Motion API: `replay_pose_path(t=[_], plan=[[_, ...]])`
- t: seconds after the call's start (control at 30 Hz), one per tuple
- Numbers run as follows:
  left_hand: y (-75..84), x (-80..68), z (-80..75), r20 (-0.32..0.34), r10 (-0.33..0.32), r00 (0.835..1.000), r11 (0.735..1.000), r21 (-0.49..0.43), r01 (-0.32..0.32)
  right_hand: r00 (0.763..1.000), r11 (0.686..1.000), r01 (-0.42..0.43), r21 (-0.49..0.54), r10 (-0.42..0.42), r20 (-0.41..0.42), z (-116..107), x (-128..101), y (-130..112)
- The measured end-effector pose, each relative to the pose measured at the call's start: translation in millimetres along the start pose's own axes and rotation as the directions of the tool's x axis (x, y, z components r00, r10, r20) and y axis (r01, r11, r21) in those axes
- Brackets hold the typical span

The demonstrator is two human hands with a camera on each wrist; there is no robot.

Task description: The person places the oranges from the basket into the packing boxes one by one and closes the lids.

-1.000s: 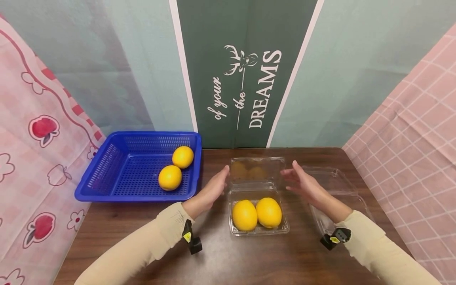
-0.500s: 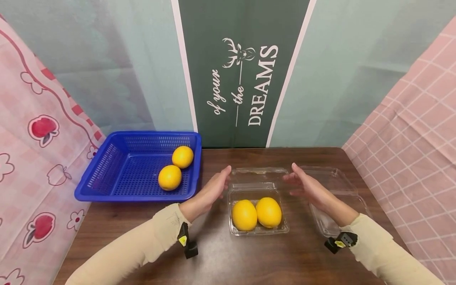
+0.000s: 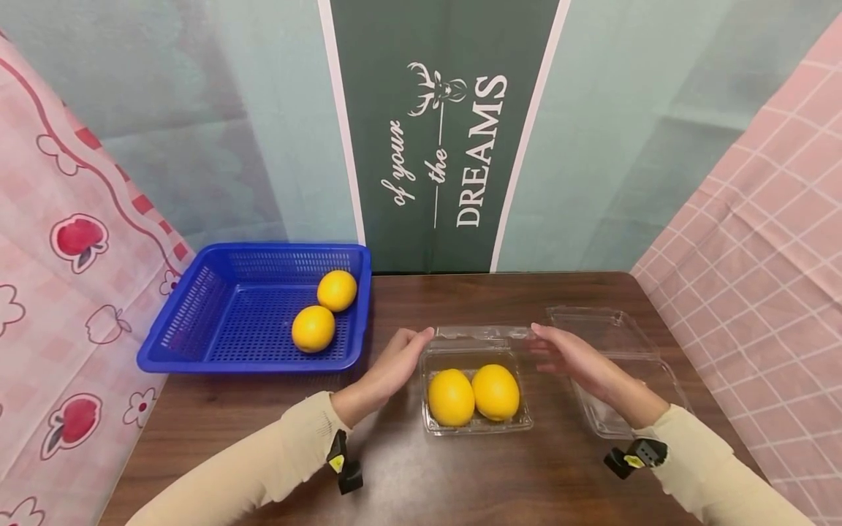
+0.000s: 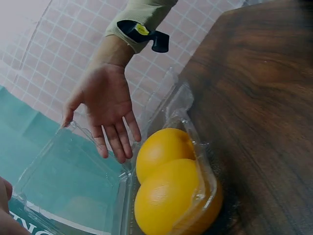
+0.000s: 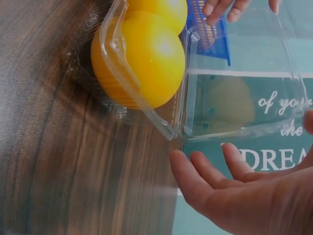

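Observation:
Two oranges [image 3: 451, 398] sit side by side in the base of a clear plastic clamshell container [image 3: 479, 431]. Its hinged lid [image 3: 483, 333] stands raised at the far side. To the left of the lid is my left hand [image 3: 392, 367], fingers extended and thumb tip at the lid's corner. My right hand [image 3: 582, 365] mirrors it on the other side, its thumb at the right corner. In the left wrist view the right hand [image 4: 107, 98] shows its palm, fingers spread straight beside the hinge. The right wrist view has the lid [image 5: 220, 107] upright between both hands.
A blue plastic basket [image 3: 253, 365] at the left holds two more oranges [image 3: 313, 329]. Partly behind the right forearm lies another clear clamshell container [image 3: 608, 332], opened out. Patterned cloths hang along the back and sides of the wooden table [image 3: 421, 482].
The lid has swung up from leaning back to standing more upright, its top edge coming nearer. Both hands have moved slightly toward the body with it, their thumbs now at its corners.

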State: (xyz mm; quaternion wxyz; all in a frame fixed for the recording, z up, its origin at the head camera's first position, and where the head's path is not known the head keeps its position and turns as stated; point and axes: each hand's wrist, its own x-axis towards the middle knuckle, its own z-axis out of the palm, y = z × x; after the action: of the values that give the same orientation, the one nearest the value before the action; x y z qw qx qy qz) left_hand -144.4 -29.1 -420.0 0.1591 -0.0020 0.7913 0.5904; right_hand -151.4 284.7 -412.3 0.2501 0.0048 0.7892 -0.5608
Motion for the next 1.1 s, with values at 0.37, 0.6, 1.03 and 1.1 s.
replay_pose_path(t=[0.37,0.6,1.03,1.1], plan=[[-8.4,-11.1,1.1,0.026,0.006,1.0,1.0,-0.003,-0.006,0.992,0.996,0.05,-0.07,-0.041,0.121,-10,-9,11],[-20.5,-20.0,1.1,0.085,-0.024,0.996,1.0,-0.011,0.025,0.976,0.997,0.022,-0.069,-0.007,0.219,-13,-15,20],[-40.7,-29.2,6.9,0.205,-0.069,0.976,0.985,-0.14,0.099,0.926,0.996,-0.09,-0.005,0.086,0.367,-18,-18,30],[-43.0,-29.0,7.6,0.218,-0.084,0.972,0.983,-0.143,0.117,0.922,0.995,-0.105,-0.001,0.097,0.374,-18,-19,32]])
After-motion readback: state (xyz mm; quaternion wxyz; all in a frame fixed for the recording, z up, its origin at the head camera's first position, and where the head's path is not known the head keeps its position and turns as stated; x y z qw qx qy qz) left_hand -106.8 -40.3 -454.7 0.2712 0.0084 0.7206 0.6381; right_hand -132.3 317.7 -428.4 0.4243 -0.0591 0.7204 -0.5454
